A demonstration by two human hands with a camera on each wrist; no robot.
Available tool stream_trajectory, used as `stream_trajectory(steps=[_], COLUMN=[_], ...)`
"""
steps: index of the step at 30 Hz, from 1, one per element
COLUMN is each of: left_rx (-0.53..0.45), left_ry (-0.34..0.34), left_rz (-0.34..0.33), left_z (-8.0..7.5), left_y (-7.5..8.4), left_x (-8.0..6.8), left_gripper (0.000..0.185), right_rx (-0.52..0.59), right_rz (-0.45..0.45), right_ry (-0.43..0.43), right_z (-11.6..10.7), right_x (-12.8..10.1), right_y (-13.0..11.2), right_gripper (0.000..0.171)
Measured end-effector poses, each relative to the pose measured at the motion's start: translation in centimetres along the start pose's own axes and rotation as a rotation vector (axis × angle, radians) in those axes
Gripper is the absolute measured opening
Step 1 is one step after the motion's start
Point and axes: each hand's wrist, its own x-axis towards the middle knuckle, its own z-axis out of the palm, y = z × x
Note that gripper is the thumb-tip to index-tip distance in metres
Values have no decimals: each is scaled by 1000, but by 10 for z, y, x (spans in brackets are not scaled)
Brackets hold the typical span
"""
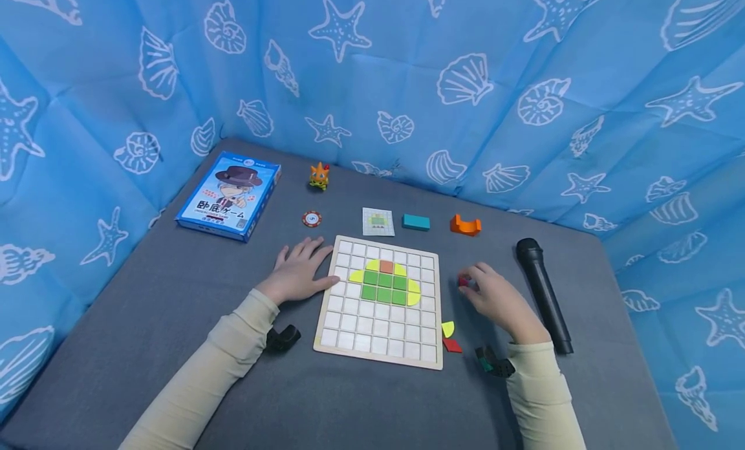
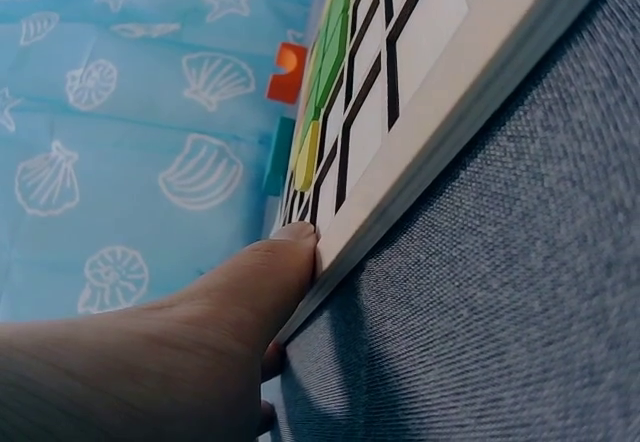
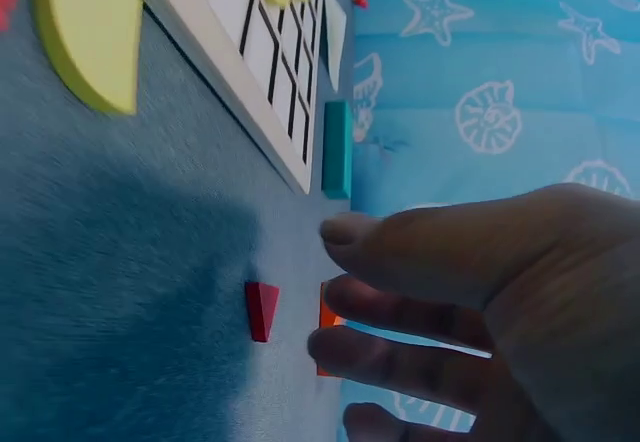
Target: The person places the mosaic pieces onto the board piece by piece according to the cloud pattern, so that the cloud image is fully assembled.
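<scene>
One red piece [image 3: 262, 310] just beyond right fingers [image 3: 400, 307].

6 green tiles [image 1: 384, 287], 2 hands (1 mic [image 1: 542, 293])

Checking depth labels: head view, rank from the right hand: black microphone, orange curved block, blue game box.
1. Black microphone: just right of the right hand.
2. Orange curved block: beyond it, at the board's far right.
3. Blue game box: far left corner.

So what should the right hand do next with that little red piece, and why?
Probably close the right hand fingers on the small red piece. It lies loose on the grey table just off the fingertips, while the left hand steadies the puzzle board.
</scene>
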Motion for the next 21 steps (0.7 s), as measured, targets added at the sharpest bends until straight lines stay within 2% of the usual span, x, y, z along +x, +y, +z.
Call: stream_trajectory(steps=[6, 11, 17, 21], left_rx=[-1, 0, 4, 8], left_ry=[-8, -14, -19, -19], left_rz=[-5, -7, -5, -5], left_z=[2, 2, 3, 3], left_y=[-1, -2, -3, -3], left_x=[2, 2, 3, 3], left_gripper=[73, 73, 74, 74], right_rx=[41, 75, 61, 47], right_rz=[-66, -84, -93, -42], right_ry=[-91, -174, -106, -53], right_z=[4, 11, 26, 30], right_x=[-24, -37, -43, -42], right_y=[-9, -15, -15, -15], right_gripper=[29, 31, 24, 22])
